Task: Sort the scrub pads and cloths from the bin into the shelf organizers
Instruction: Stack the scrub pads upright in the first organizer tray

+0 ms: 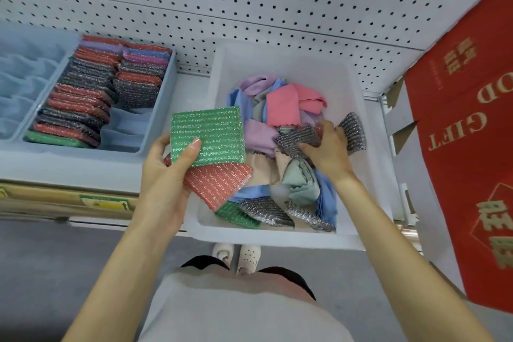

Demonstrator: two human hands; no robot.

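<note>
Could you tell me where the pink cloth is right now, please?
In the head view, the pink cloth lies atop the pile toward the back of the bin, right of the organizer, just beyond the right hand.

hands (327,153): 2; bin (277,239): 1; organizers (167,91): 2; pads (208,133) in left hand (163,175): 2; shoes (249,255): 2

I get a single view, from the wide-angle camera on the person's head. It faces forward and steeply down, close over the shelf (83,166), with the white bin (277,239) near the middle of frame. The pegboard (249,3) behind fills the top; the person's own shirt (236,311) and shoes (238,255) show along the bottom. Straight edges bow toward the borders.
</note>
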